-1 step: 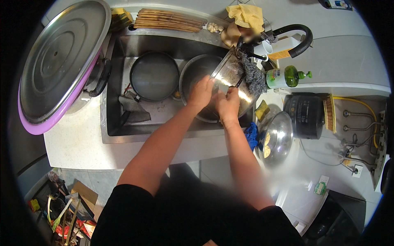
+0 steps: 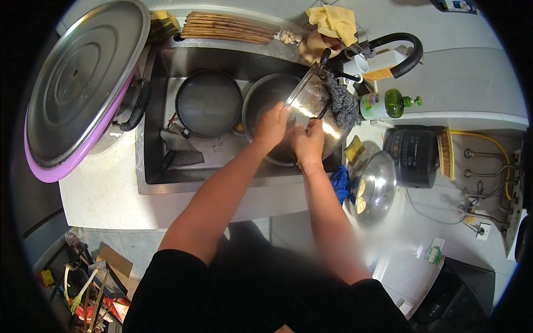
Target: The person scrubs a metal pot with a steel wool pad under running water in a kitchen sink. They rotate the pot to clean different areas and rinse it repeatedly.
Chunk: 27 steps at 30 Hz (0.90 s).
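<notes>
A shiny metal pot (image 2: pixel 309 101) is tipped on its side over the right part of the sink (image 2: pixel 216 176). My left hand (image 2: pixel 272 126) holds it by the rim, fingers closed and partly hidden. At its side my right hand (image 2: pixel 308 143) is closed beside a short black bar that looks like the pot's handle (image 2: pixel 325 109); the fingertips are hard to see. Under the pot, a wide grey metal basin (image 2: pixel 260 102) rests in the sink. Left of the basin lies a round dark pan (image 2: pixel 209 104), with a grey cloth (image 2: pixel 182 149) near it.
A black faucet (image 2: pixel 408 41), grey mesh scrubber (image 2: pixel 343 102) and green soap bottle (image 2: pixel 391 104) stand at the right. Farther right are a metal bowl (image 2: pixel 380 183) and a black appliance (image 2: pixel 412 155). A large lid (image 2: pixel 83 83) leans over the left counter; bamboo sticks (image 2: pixel 225 28) line the back.
</notes>
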Available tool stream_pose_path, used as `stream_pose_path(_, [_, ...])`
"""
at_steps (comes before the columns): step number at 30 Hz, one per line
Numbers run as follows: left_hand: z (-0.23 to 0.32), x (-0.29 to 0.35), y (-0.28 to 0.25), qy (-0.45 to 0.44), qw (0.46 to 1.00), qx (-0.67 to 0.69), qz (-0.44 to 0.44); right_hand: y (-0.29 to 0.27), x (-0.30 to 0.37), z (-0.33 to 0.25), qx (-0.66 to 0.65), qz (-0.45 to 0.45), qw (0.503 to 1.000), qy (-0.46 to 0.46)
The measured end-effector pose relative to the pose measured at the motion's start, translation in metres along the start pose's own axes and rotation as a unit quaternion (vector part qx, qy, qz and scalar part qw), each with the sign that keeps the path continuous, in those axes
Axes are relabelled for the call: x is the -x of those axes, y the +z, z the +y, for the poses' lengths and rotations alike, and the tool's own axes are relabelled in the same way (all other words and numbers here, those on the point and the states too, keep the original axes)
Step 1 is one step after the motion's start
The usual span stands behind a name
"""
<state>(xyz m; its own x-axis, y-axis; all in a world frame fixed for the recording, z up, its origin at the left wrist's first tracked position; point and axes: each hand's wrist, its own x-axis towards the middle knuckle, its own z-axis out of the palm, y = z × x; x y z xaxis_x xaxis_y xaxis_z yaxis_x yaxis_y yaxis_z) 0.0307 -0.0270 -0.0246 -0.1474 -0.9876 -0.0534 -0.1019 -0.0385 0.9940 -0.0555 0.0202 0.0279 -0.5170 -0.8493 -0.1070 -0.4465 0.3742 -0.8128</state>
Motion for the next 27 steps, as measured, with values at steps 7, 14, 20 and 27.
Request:
stream_pose_path(7, [0.000, 0.003, 0.003, 0.025, 0.999, 0.000, 0.043, 0.005, -0.004, -0.011, 0.005, 0.018, 1.000, -0.001])
stream_pose_path(14, [-0.004, 0.000, 0.004, 0.008, 0.999, -0.031, 0.018, 0.006, 0.003, -0.006, -0.016, 0.045, 0.999, 0.010])
stream_pose_path(20, [-0.009, 0.000, 0.006, 0.012, 0.999, -0.008, 0.029, 0.007, 0.011, -0.014, 0.009, 0.046, 0.999, 0.007])
stream_pose_path(27, [0.003, 0.002, -0.001, 0.008, 1.000, -0.008, 0.009, 0.008, 0.004, -0.009, -0.001, 0.037, 0.999, 0.023])
